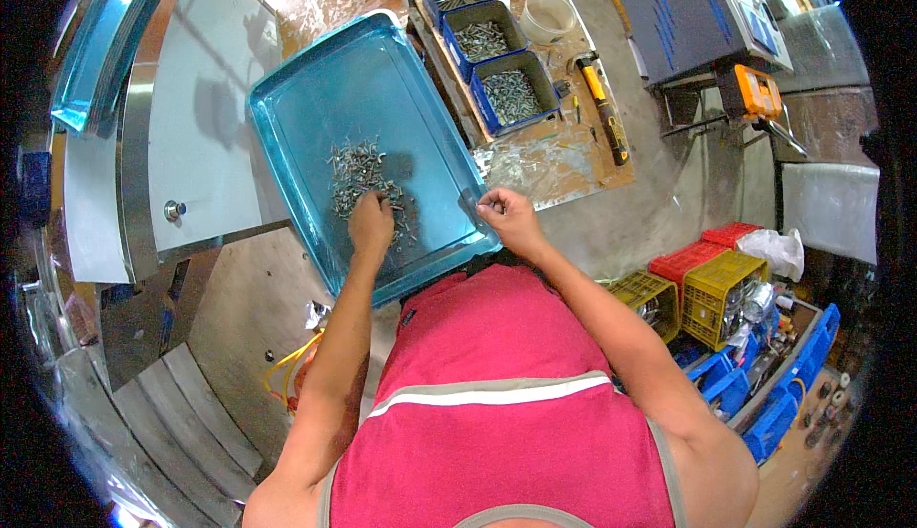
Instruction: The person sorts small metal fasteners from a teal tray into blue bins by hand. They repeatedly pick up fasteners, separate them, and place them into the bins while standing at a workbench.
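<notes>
Head view: small fasteners (354,167) lay loose inside the blue tray (325,89). Left hand (372,226) was bunched at them, contents hidden; right hand (511,219), at the tray's right rim, was pinched narrow, load unclear. A slack pinch risked dropping any piece outside.

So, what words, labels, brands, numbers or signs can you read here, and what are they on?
None can be read clearly enough to quote.
Yellow-and-black tool: any marking is too small to read.
Small dark tag on the red clothing: too small to read.
Grey panel: slanted blue strokes, no legible words.
</notes>
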